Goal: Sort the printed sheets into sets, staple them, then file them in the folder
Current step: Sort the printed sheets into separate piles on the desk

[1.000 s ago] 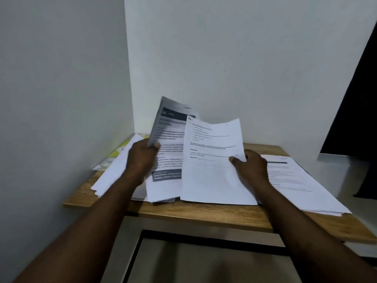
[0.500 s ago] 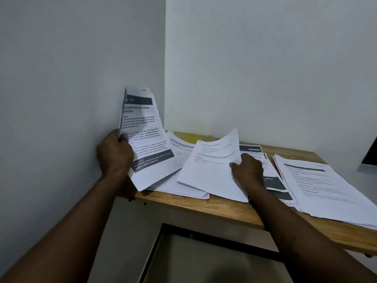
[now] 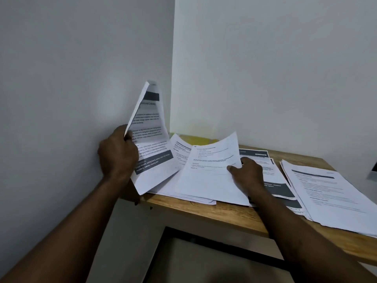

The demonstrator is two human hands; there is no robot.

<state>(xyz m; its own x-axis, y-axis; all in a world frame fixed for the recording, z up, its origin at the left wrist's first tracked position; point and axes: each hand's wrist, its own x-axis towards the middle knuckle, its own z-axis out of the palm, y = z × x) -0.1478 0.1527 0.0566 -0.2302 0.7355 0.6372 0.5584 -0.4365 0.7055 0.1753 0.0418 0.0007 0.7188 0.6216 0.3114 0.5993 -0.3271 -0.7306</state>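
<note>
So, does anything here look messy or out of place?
The sheets in the left hand are buckled, their left edge curling over near the wall. The piles on the table lie fanned and askew, some overhanging its front edge.

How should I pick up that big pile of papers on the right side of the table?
Take the pile by its near edge, coming from the front of the table. It lies flat with its sheets slightly fanned, so slip under it and pinch the whole thickness, top and bottom, so none slide out.
</note>
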